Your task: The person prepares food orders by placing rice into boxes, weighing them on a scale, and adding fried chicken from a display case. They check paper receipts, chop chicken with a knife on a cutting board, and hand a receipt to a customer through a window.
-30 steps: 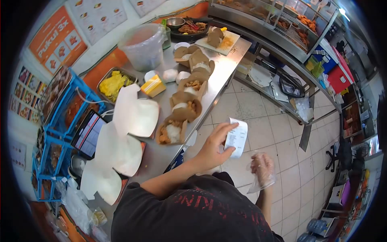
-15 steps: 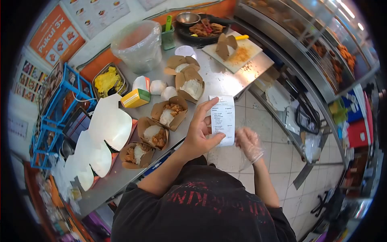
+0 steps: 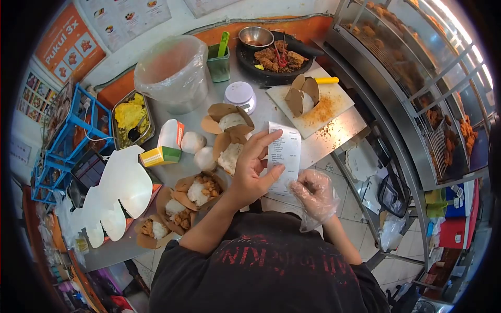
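The bare left hand (image 3: 254, 169) pinches the printed receipt (image 3: 284, 156) between thumb and fingers along its left edge, the paper hanging upright. The right hand (image 3: 315, 195), in a clear plastic glove, curls loosely at the receipt's lower right corner; whether it grips there, I cannot tell. The left fingers cover part of the print, and the smaller lines are too fine to read.

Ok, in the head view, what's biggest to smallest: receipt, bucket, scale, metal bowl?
1. Bucket
2. Receipt
3. Scale and metal bowl: they look too alike to rank.
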Tool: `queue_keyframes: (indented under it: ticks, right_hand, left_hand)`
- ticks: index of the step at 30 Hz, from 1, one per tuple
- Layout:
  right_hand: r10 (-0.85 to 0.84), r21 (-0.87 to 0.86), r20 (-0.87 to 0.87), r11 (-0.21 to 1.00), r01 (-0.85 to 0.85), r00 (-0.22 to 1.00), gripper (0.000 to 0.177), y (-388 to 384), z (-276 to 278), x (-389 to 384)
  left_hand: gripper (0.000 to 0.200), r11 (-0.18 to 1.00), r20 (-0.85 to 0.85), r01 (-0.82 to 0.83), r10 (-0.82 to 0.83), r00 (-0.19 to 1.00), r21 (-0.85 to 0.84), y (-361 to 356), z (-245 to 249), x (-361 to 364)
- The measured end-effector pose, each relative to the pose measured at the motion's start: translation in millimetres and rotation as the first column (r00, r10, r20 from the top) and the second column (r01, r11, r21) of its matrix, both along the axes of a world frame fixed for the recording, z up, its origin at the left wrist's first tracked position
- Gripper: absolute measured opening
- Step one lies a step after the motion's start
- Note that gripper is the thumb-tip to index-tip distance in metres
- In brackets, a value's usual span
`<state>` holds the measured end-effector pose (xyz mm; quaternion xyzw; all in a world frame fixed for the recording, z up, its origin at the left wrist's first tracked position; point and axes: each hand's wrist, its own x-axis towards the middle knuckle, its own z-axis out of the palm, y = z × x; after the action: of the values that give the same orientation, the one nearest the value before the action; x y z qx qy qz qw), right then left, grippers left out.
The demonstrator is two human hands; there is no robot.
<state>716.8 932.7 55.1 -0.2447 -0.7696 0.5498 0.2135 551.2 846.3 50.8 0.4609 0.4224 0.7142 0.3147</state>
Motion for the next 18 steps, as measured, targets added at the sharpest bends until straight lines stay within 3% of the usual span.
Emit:
queue_keyframes:
  ticks: [4,10,12,13,15,16,18]
  right_hand:
    - [-0.004,0.073,0.002,0.997,0.004,1.000,0.016,31.1,-2.5,-5.7]
    - [0.030,-0.025,0.051,0.999,-0.028,0.998,0.015,97.4,-7.3,8.3]
    - [-0.053,0.104,0.011,0.993,0.052,0.999,0.014,132.1,-11.3,25.3]
    - [-0.109,0.098,0.046,0.990,0.105,0.993,0.013,151.8,-7.8,39.9]
    - [-0.261,0.062,-0.092,0.962,0.268,0.961,0.012,197.9,-8.1,72.3]
    - [-0.370,0.087,-0.137,0.919,0.384,0.919,0.014,223.1,2.3,93.8]
    - [-0.553,0.171,-0.169,0.799,0.577,0.816,0.009,285.4,14.3,157.6]
  left_hand:
    - [0.057,0.997,0.074,-0.070,0.071,0.995,-0.017,26.1,0.6,2.1]
    - [0.056,0.985,-0.021,-0.152,0.150,0.988,-0.083,76.8,4.0,11.7]
    - [0.056,0.984,-0.030,-0.159,0.157,0.987,-0.075,100.9,4.0,21.6]
    - [0.055,0.970,-0.024,-0.190,0.188,0.982,-0.151,111.4,2.7,26.5]
    - [0.056,0.959,-0.051,-0.200,0.194,0.980,-0.199,141.5,-6.8,37.8]
    - [0.056,0.966,0.031,-0.166,0.176,0.984,-0.196,158.9,-14.6,45.2]
    - [0.056,0.973,-0.025,-0.190,0.188,0.982,-0.132,200.8,-22.3,64.2]
